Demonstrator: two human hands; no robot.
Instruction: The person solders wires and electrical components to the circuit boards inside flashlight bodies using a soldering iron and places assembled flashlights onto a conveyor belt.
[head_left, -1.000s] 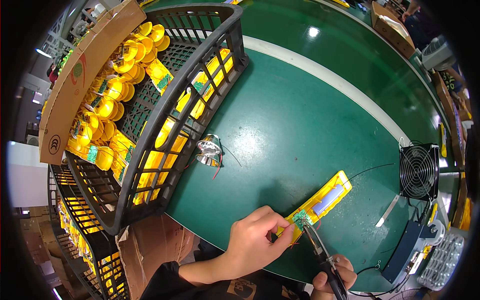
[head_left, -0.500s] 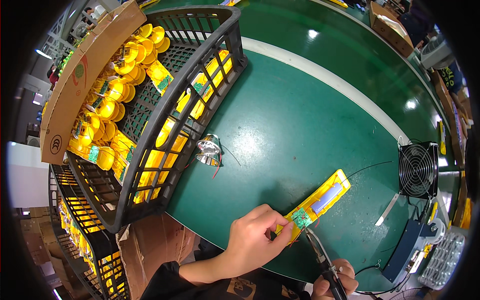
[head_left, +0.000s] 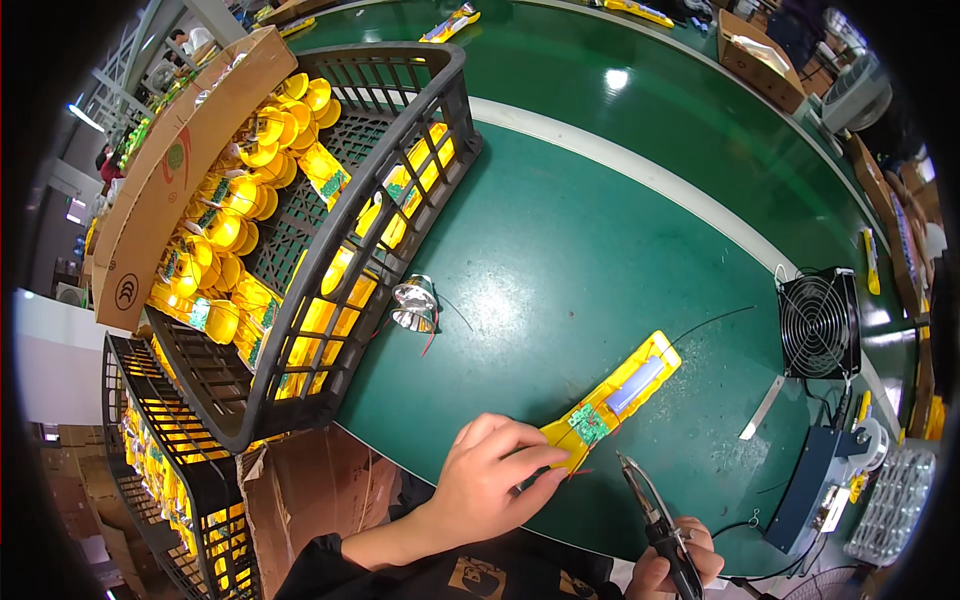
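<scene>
A yellow plastic lamp housing half (head_left: 657,350) lies slanted on the green bench, with a green circuit board (head_left: 589,424) and a blue-violet battery cell (head_left: 636,386) inside. My left hand (head_left: 500,470) closes its thumb and fingers on the housing's near end, covering part of it. A red wire end sticks out beside the thumb; a thin black wire trails from the far end. In my right hand (head_left: 690,558) is a soldering iron (head_left: 657,520), gripped by its black handle. Its tip is right of the board, apart from it.
To the left, a black plastic crate (head_left: 345,225) holds several yellow housings, beside a cardboard flap (head_left: 165,190). A shiny reflector cup (head_left: 414,305) with wires sits near the crate. At right stand a black fan (head_left: 820,322) and a dark blue soldering unit (head_left: 806,490).
The soldering iron's tip has pulled away from the circuit board to the right. My left hand has shifted from the board's edge toward the housing's near end. The view has moved slightly.
</scene>
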